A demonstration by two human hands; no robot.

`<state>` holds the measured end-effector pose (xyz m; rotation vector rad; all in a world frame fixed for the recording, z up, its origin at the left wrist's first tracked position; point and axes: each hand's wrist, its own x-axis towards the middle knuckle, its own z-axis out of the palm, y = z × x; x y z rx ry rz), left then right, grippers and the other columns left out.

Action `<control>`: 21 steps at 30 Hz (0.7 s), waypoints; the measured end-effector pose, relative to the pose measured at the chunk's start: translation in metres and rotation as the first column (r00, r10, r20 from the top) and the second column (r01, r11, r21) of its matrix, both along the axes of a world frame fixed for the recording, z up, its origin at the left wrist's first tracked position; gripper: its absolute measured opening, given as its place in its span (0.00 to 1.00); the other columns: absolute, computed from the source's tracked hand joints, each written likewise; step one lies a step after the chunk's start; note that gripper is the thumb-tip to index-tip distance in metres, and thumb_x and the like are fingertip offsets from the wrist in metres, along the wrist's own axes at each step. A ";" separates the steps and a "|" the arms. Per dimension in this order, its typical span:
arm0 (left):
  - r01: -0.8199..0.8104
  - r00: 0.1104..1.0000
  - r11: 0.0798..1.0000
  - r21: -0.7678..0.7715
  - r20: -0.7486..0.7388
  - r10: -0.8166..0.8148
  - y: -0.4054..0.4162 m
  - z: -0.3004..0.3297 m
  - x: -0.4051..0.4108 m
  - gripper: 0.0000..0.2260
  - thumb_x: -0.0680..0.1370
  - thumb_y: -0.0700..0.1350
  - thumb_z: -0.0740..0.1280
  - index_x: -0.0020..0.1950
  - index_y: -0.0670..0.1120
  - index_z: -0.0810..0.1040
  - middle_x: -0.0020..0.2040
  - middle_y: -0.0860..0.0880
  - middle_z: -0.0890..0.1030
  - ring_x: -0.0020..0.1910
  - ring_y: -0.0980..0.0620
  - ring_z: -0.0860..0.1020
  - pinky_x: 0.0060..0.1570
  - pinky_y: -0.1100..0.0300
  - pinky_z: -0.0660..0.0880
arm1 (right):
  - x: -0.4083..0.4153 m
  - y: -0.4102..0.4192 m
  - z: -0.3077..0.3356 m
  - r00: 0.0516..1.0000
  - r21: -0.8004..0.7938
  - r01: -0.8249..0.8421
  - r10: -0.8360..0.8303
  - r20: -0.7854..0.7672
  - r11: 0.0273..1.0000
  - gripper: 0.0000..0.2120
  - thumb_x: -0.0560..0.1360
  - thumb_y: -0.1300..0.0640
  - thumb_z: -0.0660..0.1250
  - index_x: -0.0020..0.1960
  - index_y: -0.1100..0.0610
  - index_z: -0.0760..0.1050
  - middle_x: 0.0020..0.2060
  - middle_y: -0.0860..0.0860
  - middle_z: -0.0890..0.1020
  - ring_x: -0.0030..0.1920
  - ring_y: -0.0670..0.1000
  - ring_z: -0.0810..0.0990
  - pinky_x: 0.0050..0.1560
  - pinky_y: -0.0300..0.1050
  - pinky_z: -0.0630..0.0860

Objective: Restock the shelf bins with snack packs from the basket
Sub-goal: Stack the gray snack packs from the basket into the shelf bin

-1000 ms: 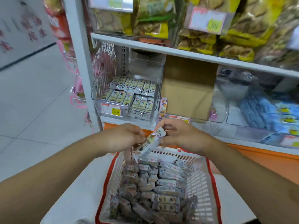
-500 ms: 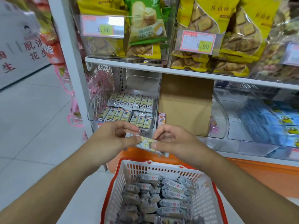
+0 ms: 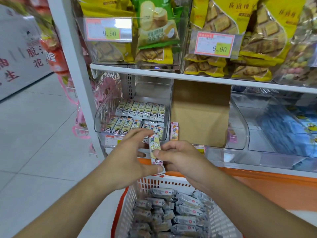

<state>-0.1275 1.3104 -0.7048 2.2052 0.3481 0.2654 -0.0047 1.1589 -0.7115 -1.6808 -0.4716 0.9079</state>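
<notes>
Both hands held one snack pack (image 3: 154, 150) upright between them, its long axis running twelve to six: the right hand (image 3: 180, 157) pinched its middle, while the left hand (image 3: 127, 155) pinched its lower end with the thumb, fingers spread. The clear bin (image 3: 103, 124) of matching packs lay at twelve o'clock, just beyond the fingertips, its front lip between. The basket (image 3: 127, 200) sat at six; a brown bag (image 3: 200, 115) stood at one.

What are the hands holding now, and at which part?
One snack pack, held upright between both hands. The right hand pinches its middle with the thumb on the front; the left hand grips its lower end with the thumb.
</notes>
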 end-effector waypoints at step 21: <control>0.128 0.926 0.873 0.470 -0.371 0.064 0.113 0.002 0.103 0.43 0.64 0.67 0.79 0.77 0.66 0.68 0.80 0.58 0.51 0.78 0.41 0.52 0.75 0.37 0.55 | 0.068 0.003 0.001 0.346 -0.418 -0.109 0.429 0.834 0.902 0.42 0.78 0.59 0.64 0.86 0.48 0.47 0.84 0.39 0.47 0.82 0.40 0.40 0.82 0.39 0.44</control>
